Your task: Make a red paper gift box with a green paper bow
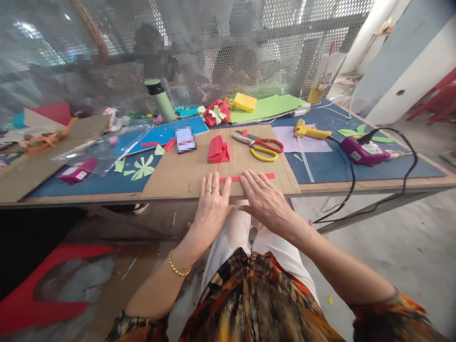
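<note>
**Bare hands laid flat over a narrow red strip at the front of a worktop**

The blue-surfaced worktop spans the view and carries a brown cardboard sheet, which lies flat at the front edge, before the seated person. To its right is a lilac sheet with a yellow glue gun on it. The left hand and right hand lie palm down, side by side, at the near part of the cardboard. The fingers of these 2 hands are extended and released, grasping nothing; their tips rest over the strip. Beyond them lie the scissors, with 1 orange and 1 yellow handle, and, to the left of these, a folded red piece. The red strip, the narrowest item, runs crosswise on the cardboard: its right end shows past the right hand and a short length shows between the hands, while its left end is hard to make out.

The step in hand appears to be holding or smoothing the strip. Good practice is light, even pressure through the 2 sets of fingertips, worked outward from the middle. Because the heels of the hands overhang the front edge, the load is best kept forward, so the cardboard does not tip or slide.
</note>
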Motion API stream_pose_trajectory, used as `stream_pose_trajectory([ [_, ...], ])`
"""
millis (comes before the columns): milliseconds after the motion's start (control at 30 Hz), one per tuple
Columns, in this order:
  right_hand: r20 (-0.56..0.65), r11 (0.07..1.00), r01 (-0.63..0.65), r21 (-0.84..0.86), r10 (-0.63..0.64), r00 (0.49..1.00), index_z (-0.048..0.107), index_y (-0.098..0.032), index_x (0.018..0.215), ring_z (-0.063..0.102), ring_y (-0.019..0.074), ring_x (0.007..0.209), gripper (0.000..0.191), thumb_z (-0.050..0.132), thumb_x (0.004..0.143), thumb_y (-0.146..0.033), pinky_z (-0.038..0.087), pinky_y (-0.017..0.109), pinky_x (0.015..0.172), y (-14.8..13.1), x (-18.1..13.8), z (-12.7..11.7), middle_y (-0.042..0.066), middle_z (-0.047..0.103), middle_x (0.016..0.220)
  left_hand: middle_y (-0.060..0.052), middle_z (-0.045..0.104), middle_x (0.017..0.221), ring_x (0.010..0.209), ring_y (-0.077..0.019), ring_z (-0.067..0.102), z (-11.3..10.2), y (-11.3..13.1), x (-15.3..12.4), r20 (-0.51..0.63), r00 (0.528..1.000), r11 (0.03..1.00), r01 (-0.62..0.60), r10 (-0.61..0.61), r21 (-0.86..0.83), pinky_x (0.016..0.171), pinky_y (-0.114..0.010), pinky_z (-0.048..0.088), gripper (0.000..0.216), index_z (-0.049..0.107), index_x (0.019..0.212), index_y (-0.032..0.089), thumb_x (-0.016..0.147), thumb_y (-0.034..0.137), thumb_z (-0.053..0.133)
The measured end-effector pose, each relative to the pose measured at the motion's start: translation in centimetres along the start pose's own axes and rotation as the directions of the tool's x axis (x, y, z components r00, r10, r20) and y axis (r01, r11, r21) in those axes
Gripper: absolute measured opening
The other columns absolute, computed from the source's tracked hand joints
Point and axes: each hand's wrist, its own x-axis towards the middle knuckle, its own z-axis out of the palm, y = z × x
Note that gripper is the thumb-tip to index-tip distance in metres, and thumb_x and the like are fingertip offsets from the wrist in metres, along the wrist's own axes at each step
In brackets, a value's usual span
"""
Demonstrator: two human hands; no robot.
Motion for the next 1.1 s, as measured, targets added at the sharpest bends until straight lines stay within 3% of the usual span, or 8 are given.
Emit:
stream_pose_trajectory([
  [267,-0.203,0.978,-0.006,-0.209,-0.037,0.978,0.058,-0.005,0.149,0.069,0.0363,0.134,0.047,0.062,0.106,-0.023,0.054,0.054,0.114,3.0,-4.6,-2.2,0.025,0.073,0.144,-0.040,0.053,0.159,0.153,-0.0505,0.051,0.4,0.1,-1.7,-0.185,0.982,0.998,-0.054,0.049,-0.020,0.127,-0.066,0.043,0.086,0.057,0.154,0.000,0.093,0.055,0.080],
  [433,-0.381,0.983,0.104,-0.150,-0.155,0.912,0.067,-0.015,0.128,0.073,0.0245,0.096,0.028,0.052,0.107,-0.007,0.055,0.041,0.086,2.8,-4.7,-2.9,0.012,0.085,0.116,-0.021,0.078,0.137,0.130,-0.0322,0.075,0.7,-1.3,-2.9,-0.486,0.867,0.990,-0.137,0.105,-0.030,0.111,-0.049,0.060,0.036,0.065,0.142,0.009,0.106,0.010,0.059],
  [533,-0.417,0.988,0.149,-0.045,-0.154,0.896,0.069,-0.020,0.116,0.071,0.0211,0.085,0.022,0.052,0.108,-0.009,0.053,0.038,0.079,2.8,-3.9,-4.4,0.007,0.085,0.100,-0.011,0.086,0.117,0.111,-0.0265,0.082,-0.5,-2.6,-2.2,-0.549,0.821,0.972,-0.227,0.159,-0.059,0.099,-0.043,0.063,0.027,0.073,0.120,0.013,0.105,0.002,0.053],
  [633,-0.442,0.974,0.106,0.200,-0.007,0.897,0.071,-0.025,0.105,0.072,0.0173,0.078,0.019,0.060,0.105,-0.010,0.055,0.035,0.074,2.9,-2.1,-6.7,0.003,0.083,0.092,-0.006,0.087,0.097,0.088,-0.0207,0.082,-2.9,-3.5,-1.1,-0.484,0.865,0.952,-0.245,0.130,-0.182,0.087,-0.036,0.064,0.026,0.077,0.104,0.018,0.109,0.012,0.052],
  [700,-0.418,0.885,0.046,0.463,0.173,0.892,0.073,-0.027,0.096,0.073,0.0172,0.075,0.013,0.068,0.102,-0.017,0.056,0.033,0.069,3.2,-0.6,-8.1,0.002,0.080,0.086,-0.005,0.084,0.084,0.073,-0.0183,0.077,-4.5,-3.7,-0.4,-0.433,0.897,0.934,-0.223,0.085,-0.278,0.079,-0.034,0.062,0.029,0.078,0.102,0.020,0.111,0.019,0.051],
  [833,-0.260,0.438,0.008,0.899,0.518,0.815,0.074,-0.028,0.084,0.069,0.0177,0.065,0.022,0.085,0.091,-0.047,0.058,0.034,0.063,3.8,2.2,-8.3,-0.001,0.074,0.073,-0.003,0.083,0.079,0.070,-0.0173,0.075,-5.7,-3.5,0.8,-0.323,0.947,0.817,-0.188,0.003,-0.545,0.068,-0.029,0.057,0.026,0.080,0.096,0.020,0.107,0.022,0.057],
  [933,-0.111,0.210,-0.019,0.978,0.591,0.799,0.078,-0.027,0.084,0.068,0.0158,0.067,0.029,0.089,0.085,-0.055,0.061,0.033,0.067,3.5,3.2,-6.7,-0.002,0.075,0.074,-0.002,0.082,0.076,0.069,-0.0161,0.076,-4.9,-2.3,1.4,-0.188,0.981,0.648,-0.107,-0.057,-0.754,0.066,-0.026,0.056,0.026,0.078,0.086,0.019,0.104,0.021,0.059],
  [1100,-0.056,0.171,-0.053,0.984,0.576,0.815,0.082,-0.025,0.091,0.076,0.0187,0.090,0.031,0.081,0.093,-0.055,0.064,0.036,0.089,2.7,4.6,-5.2,0.003,0.082,0.093,-0.005,0.082,0.078,0.072,-0.0172,0.077,-3.8,-1.6,2.1,0.013,0.999,0.401,0.027,-0.039,-0.916,0.069,-0.027,0.061,0.031,0.078,0.084,0.018,0.103,0.035,0.061],
])
